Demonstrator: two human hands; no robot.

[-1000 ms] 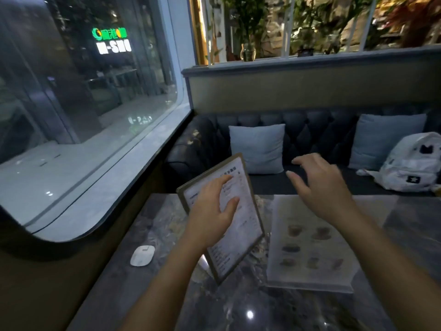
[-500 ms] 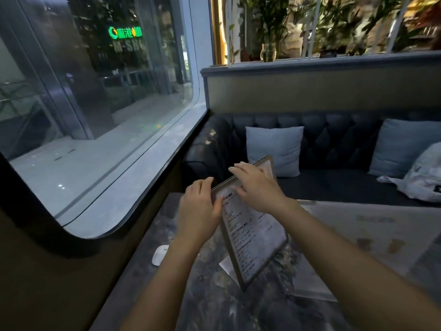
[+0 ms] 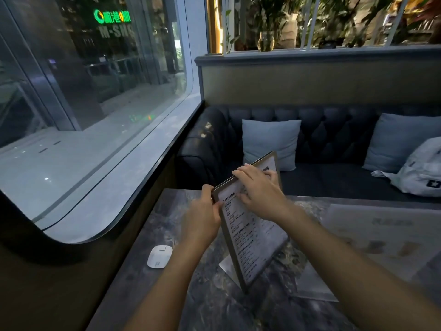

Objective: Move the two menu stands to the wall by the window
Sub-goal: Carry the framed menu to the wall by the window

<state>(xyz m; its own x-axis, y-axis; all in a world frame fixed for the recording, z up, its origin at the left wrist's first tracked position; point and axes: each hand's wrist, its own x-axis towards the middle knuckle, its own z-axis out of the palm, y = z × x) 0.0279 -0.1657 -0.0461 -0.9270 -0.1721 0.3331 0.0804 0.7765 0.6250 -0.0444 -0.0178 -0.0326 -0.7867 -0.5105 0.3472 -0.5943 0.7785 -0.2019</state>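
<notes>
A framed menu stand [image 3: 250, 237] with printed text stands tilted on the dark marble table [image 3: 214, 302], on a clear base. My left hand [image 3: 202, 216] grips its upper left corner. My right hand [image 3: 260, 192] is closed over its top edge. A second, clear acrylic menu stand [image 3: 381, 237] with faint pictures leans at the right of the table, behind my right forearm, untouched. The wall under the window [image 3: 95, 271] runs along the table's left edge.
A small white device [image 3: 159, 256] lies on the table near the window wall. A dark tufted sofa [image 3: 334, 130] sits behind the table with two pale blue cushions [image 3: 269, 142] and a white backpack [image 3: 422, 173]. Plants stand on the ledge above.
My right hand came over from above the clear stand and took the framed stand's top edge. My left hand slid from the stand's face to its upper left corner. The view turned left.
</notes>
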